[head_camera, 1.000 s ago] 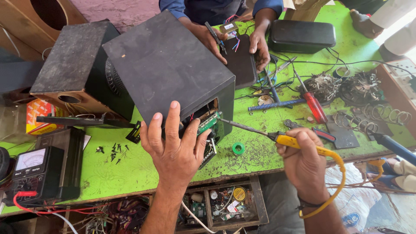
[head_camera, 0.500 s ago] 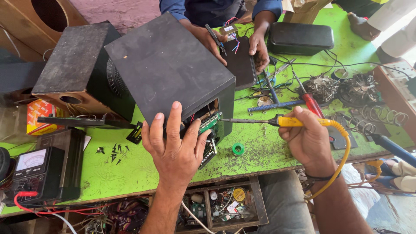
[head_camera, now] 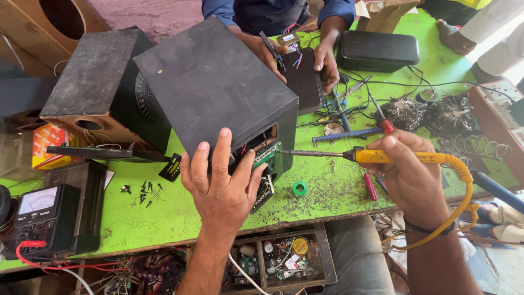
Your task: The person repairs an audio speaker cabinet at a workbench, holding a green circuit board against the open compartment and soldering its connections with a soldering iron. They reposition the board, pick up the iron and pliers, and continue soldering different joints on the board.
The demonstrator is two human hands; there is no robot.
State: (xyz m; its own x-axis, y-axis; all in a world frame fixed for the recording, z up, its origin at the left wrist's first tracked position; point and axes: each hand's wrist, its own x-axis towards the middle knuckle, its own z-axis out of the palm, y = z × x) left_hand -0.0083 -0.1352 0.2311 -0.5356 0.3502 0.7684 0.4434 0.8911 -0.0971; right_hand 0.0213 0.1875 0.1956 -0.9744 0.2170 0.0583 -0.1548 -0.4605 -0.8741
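Observation:
My left hand (head_camera: pixel 221 183) rests fingers spread on the open near end of a black speaker box (head_camera: pixel 215 90), touching a green circuit board (head_camera: pixel 266 155) that sticks out of it. My right hand (head_camera: pixel 412 175) grips a yellow-handled soldering iron (head_camera: pixel 404 157) with a yellow cord; its metal tip points left and sits at the board's edge. Across the green table another person's hands (head_camera: pixel 326 63) hold a small black device (head_camera: pixel 303 79) and a thin tool.
A second speaker box (head_camera: pixel 95 82) stands at left. An analog multimeter (head_camera: pixel 38 210) with a red lead sits at the near left. Loose screws (head_camera: pixel 143 188), a green tape roll (head_camera: pixel 299 189), screwdrivers (head_camera: pixel 379 114), a wire tangle (head_camera: pixel 436 112), a black case (head_camera: pixel 377 50) and a parts tray (head_camera: pixel 278 257) lie around.
My right hand has lifted and swung the soldering iron from a slanted pose to level, bringing its tip up to the circuit board. My left hand has stayed on the box.

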